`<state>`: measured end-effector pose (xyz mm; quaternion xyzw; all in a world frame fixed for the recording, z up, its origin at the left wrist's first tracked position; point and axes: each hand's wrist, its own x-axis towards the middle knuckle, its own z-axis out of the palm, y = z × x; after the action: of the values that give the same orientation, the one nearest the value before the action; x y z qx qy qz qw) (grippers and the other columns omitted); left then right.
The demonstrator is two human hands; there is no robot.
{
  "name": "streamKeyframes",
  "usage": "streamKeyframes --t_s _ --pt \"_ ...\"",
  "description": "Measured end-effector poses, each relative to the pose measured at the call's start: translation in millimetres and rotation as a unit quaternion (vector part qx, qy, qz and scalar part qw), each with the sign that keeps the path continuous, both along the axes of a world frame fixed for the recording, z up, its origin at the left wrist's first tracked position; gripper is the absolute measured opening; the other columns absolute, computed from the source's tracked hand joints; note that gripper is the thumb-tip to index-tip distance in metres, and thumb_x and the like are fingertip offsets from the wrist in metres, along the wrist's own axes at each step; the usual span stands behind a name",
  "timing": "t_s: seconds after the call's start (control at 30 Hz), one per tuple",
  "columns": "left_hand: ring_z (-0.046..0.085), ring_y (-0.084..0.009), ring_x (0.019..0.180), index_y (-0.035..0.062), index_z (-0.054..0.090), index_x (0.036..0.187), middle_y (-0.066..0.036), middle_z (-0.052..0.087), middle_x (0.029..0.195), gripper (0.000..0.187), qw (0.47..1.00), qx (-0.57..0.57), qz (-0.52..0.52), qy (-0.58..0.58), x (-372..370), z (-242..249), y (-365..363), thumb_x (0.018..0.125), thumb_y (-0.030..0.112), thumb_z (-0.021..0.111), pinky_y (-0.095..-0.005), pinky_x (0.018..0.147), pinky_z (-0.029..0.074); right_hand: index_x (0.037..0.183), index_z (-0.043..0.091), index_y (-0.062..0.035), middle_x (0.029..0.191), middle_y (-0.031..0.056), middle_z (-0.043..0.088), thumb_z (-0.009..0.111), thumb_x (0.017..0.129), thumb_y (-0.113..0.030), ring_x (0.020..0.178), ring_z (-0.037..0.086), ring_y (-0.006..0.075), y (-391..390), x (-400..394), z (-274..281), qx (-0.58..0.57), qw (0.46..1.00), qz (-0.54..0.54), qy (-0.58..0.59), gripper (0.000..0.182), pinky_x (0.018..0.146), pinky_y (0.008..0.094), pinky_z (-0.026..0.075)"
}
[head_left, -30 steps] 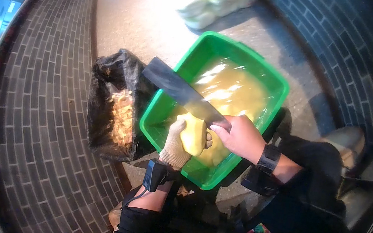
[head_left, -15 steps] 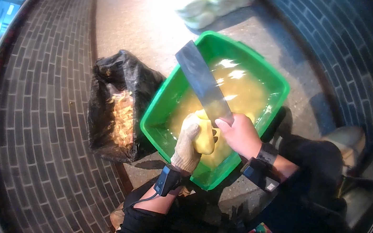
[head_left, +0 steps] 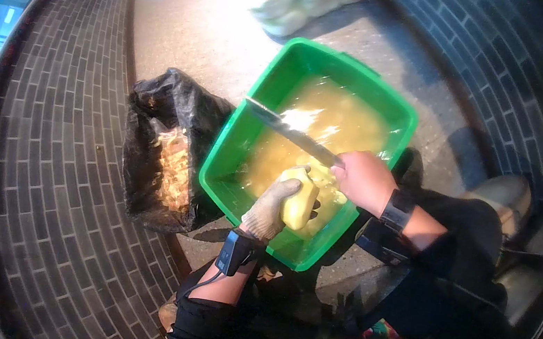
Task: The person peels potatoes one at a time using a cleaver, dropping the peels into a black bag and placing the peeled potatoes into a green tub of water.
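A peeled yellow potato (head_left: 300, 205) sits in my left hand (head_left: 268, 208), which wears a pale knitted glove and has its fingers wrapped round it. My right hand (head_left: 367, 184), bare, is closed on the handle of a cleaver (head_left: 291, 133). The blade points up and left, turned nearly edge-on, above the potato and apart from it. Both hands are over a green tub (head_left: 277, 76) of cloudy yellowish water. Pale pieces show in the water beside the potato.
Left of the tub stands an open black plastic bag (head_left: 199, 111) with peelings (head_left: 175, 168) inside. A clear bag of pale green vegetables (head_left: 303, 2) rests on the floor beyond. Brick walls (head_left: 63, 110) run along both sides.
The cleaver has rotated from showing its broad side to nearly edge-on, and its blade has moved off the potato. My right hand shifted slightly right and up; the potato is tilted a little.
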<state>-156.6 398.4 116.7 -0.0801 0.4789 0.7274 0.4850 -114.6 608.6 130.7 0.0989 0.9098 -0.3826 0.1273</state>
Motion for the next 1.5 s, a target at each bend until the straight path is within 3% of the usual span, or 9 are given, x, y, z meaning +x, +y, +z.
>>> streamKeyframes --t_s 0.17,0.3,0.47,0.67,0.77,0.87,1.0,1.07,1.5 --pt "0.066 -0.0272 0.090 0.0018 0.056 0.124 -0.015 0.066 0.101 0.043 0.995 -0.015 0.099 -0.007 -21.6 -21.0 -10.1 0.092 0.030 0.055 -0.0427 0.081 0.056 0.085 0.068 0.0018 0.076 0.0230 0.066 0.062 0.086 -0.023 0.076 0.066 0.0390 9.4 -6.9 -4.0 -0.124 0.990 -0.025 0.058 0.025 0.072 0.0458 0.051" --pt "0.065 -0.0250 0.101 -0.0038 0.049 0.129 -0.015 0.063 0.116 0.048 0.991 -0.041 0.014 0.130 -33.4 0.7 -21.6 0.095 0.030 0.052 -0.0369 0.090 0.052 0.088 0.069 0.0033 0.081 0.0235 0.068 0.063 0.086 -0.024 0.077 0.068 0.0362 3.5 -6.5 0.2 -0.226 0.971 -0.043 0.068 0.028 0.073 0.0422 0.052" --pt "0.059 -0.0225 0.112 -0.0012 0.046 0.132 -0.014 0.058 0.124 0.050 0.981 0.066 0.181 0.022 -32.6 8.1 -18.8 0.096 0.032 0.052 -0.0359 0.099 0.047 0.092 0.070 0.0034 0.081 0.0231 0.069 0.064 0.085 -0.024 0.075 0.069 0.0354 -3.6 -3.8 1.1 -0.267 0.957 -0.038 0.102 0.029 0.072 0.0402 0.053" --pt "0.055 -0.0212 0.115 0.0020 0.038 0.136 -0.011 0.055 0.124 0.067 0.967 -0.063 0.094 0.228 -30.6 6.7 -19.2 0.078 0.002 0.072 -0.0357 0.098 0.048 0.088 0.070 -0.0011 0.075 0.0213 0.066 0.061 0.087 -0.025 0.071 0.065 0.0383 -12.0 -4.9 18.1 -0.140 0.985 0.007 0.102 0.025 0.068 0.0445 0.051" --pt "0.060 -0.0247 0.108 0.0013 0.041 0.132 -0.013 0.059 0.117 0.057 0.926 -0.079 0.067 0.362 -24.3 -4.9 -19.5 0.083 0.010 0.069 -0.0370 0.093 0.051 0.086 0.069 -0.0029 0.072 0.0209 0.064 0.059 0.089 -0.026 0.069 0.063 0.0394 -21.1 -5.2 20.4 -0.114 0.989 0.015 0.095 0.025 0.066 0.0467 0.050" --pt "0.065 -0.0285 0.099 0.0004 0.045 0.128 -0.016 0.062 0.110 0.047 0.994 0.037 0.081 0.061 -19.3 10.8 -17.6 0.089 0.019 0.062 -0.0398 0.089 0.054 0.088 0.070 -0.0060 0.071 0.0200 0.064 0.059 0.089 -0.025 0.068 0.063 0.0396 -27.6 -4.5 11.5 -0.151 0.982 -0.003 0.117 0.022 0.065 0.0470 0.050" --pt "0.063 -0.0257 0.102 0.0003 0.052 0.125 -0.014 0.064 0.111 0.043 0.987 0.020 0.101 0.120 -2.3 8.0 -5.7 0.094 0.031 0.049 -0.0368 0.087 0.052 0.091 0.069 -0.0042 0.072 0.0213 0.063 0.060 0.089 -0.021 0.067 0.063 0.0390 -38.5 -1.6 12.8 -0.127 0.982 -0.037 0.135 0.019 0.062 0.0431 0.049" --pt "0.063 -0.0246 0.103 0.0015 0.050 0.127 -0.014 0.062 0.111 0.041 0.969 -0.002 0.243 -0.037 4.6 27.1 7.2 0.094 0.026 0.052 -0.0363 0.087 0.053 0.091 0.069 -0.0044 0.071 0.0213 0.063 0.060 0.090 -0.021 0.067 0.062 0.0394 -49.7 1.6 7.8 -0.112 0.981 -0.064 0.148 0.019 0.061 0.0434 0.049" --pt "0.063 -0.0218 0.102 -0.0010 0.042 0.129 -0.012 0.060 0.112 0.052 0.984 -0.020 0.087 0.151 1.2 -11.3 -3.6 0.082 0.006 0.064 -0.0335 0.087 0.053 0.084 0.069 -0.0030 0.074 0.0211 0.065 0.061 0.087 -0.021 0.071 0.064 0.0395 -29.4 0.3 9.8 -0.063 0.997 -0.028 0.045 0.020 0.069 0.0489 0.051"
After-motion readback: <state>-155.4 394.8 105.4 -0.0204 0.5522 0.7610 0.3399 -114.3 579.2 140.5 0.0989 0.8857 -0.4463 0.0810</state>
